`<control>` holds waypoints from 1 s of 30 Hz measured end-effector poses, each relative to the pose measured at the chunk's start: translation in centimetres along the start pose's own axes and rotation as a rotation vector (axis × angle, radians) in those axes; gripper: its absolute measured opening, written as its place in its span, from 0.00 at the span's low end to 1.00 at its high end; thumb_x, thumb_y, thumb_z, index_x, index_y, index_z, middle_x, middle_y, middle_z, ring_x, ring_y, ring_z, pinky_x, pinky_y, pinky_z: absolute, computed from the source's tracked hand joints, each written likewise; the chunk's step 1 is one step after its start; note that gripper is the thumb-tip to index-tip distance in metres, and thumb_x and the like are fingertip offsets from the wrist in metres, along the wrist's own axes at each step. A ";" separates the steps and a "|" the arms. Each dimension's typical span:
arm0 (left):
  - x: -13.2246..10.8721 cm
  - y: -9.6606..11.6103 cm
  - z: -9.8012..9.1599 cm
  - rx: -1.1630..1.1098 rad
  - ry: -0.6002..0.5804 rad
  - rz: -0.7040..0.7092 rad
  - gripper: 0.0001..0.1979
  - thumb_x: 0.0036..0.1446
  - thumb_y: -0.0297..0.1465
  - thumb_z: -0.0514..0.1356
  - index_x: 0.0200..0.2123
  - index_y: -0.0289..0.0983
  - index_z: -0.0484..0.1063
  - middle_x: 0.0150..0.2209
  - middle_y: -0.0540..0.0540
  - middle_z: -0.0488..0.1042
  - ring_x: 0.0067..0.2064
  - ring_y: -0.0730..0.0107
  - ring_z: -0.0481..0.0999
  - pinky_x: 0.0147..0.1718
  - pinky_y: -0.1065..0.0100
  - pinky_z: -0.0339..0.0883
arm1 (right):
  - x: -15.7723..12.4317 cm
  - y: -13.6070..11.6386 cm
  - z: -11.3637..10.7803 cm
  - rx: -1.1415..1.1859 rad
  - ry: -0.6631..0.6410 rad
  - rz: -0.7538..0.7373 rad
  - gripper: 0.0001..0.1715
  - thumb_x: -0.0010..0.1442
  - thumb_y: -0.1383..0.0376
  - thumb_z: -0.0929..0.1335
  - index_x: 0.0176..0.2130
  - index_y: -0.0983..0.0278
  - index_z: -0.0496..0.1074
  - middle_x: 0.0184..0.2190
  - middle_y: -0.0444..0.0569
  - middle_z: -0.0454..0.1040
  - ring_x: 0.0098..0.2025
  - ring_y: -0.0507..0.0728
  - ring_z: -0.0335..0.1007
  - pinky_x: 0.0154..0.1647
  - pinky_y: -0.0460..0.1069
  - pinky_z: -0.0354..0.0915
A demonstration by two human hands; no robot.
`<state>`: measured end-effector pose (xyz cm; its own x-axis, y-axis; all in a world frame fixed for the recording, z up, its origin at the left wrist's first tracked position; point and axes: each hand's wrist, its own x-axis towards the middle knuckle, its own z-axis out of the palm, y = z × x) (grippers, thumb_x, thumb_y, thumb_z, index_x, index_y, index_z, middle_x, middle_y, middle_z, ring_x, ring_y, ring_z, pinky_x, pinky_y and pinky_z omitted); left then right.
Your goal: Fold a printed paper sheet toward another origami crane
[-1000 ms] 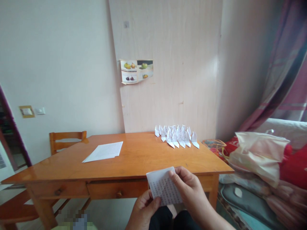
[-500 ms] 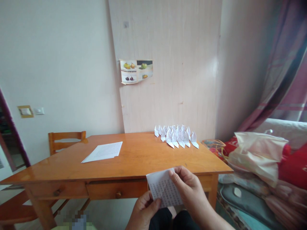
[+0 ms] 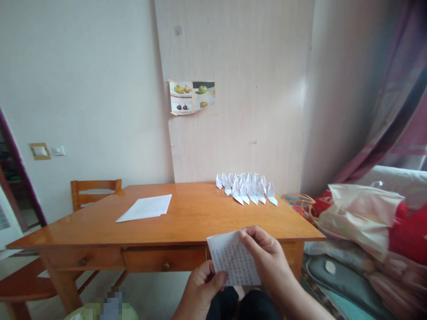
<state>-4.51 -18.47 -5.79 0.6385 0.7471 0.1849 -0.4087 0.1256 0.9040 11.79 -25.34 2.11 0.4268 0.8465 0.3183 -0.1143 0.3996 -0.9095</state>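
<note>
Presently, a wooden chair (image 3: 95, 192) is standing at the far left of the surface (image 3: 187, 222), where a flat sheet (image 3: 146, 207) is lying. Below the near edge, the left hand (image 3: 200, 295) is pinching the printed paper (image 3: 233, 260) at its lower corner; the right hand (image 3: 267, 258) is grasping its upper edge. Folded paper figures (image 3: 247, 189) are standing in rows at the far right.

Two hands are showing, left hand (image 3: 200, 291) and right hand (image 3: 267, 260), sharing one printed sheet (image 3: 233, 262). One table (image 3: 200, 222) is standing ahead, one chair (image 3: 95, 191) sitting far left, one paper stack (image 3: 145, 208). Folded paper figures (image 3: 247, 189) are clustering far right, too crowded to count.
</note>
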 end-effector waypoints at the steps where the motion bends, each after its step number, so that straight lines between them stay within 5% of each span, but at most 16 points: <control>1: 0.0 0.3 0.2 0.008 -0.001 0.004 0.15 0.53 0.38 0.71 0.36 0.33 0.77 0.31 0.45 0.76 0.33 0.70 0.69 0.34 0.70 0.60 | 0.0 0.0 -0.1 -0.002 0.002 0.004 0.23 0.58 0.48 0.74 0.29 0.63 0.71 0.23 0.42 0.65 0.25 0.51 0.59 0.26 0.45 0.56; 6: -0.3 1.4 0.9 0.080 0.025 0.034 0.14 0.54 0.38 0.70 0.34 0.33 0.76 0.30 0.46 0.76 0.32 0.71 0.68 0.33 0.70 0.59 | 0.2 -0.2 -0.8 0.033 0.017 0.059 0.22 0.57 0.48 0.75 0.31 0.63 0.74 0.24 0.43 0.68 0.27 0.52 0.60 0.28 0.46 0.58; 15: -0.5 2.3 1.5 0.113 0.022 0.052 0.15 0.55 0.39 0.69 0.38 0.35 0.75 0.37 0.43 0.78 0.41 0.60 0.77 0.46 0.62 0.67 | 0.8 -0.3 -1.1 0.153 0.069 0.161 0.21 0.52 0.50 0.79 0.31 0.63 0.75 0.26 0.43 0.71 0.28 0.52 0.64 0.28 0.45 0.62; 30: -1.2 2.8 1.7 0.352 0.035 0.140 0.15 0.61 0.43 0.63 0.34 0.36 0.74 0.29 0.47 0.75 0.33 0.70 0.74 0.36 0.70 0.65 | 1.1 -0.2 -1.4 0.248 0.222 0.238 0.20 0.48 0.54 0.81 0.32 0.62 0.75 0.26 0.42 0.73 0.26 0.51 0.67 0.22 0.43 0.63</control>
<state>-5.28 -20.09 -2.88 0.5669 0.7640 0.3081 -0.2377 -0.2064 0.9492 13.52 -24.97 2.29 0.5426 0.8399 0.0166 -0.4345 0.2975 -0.8501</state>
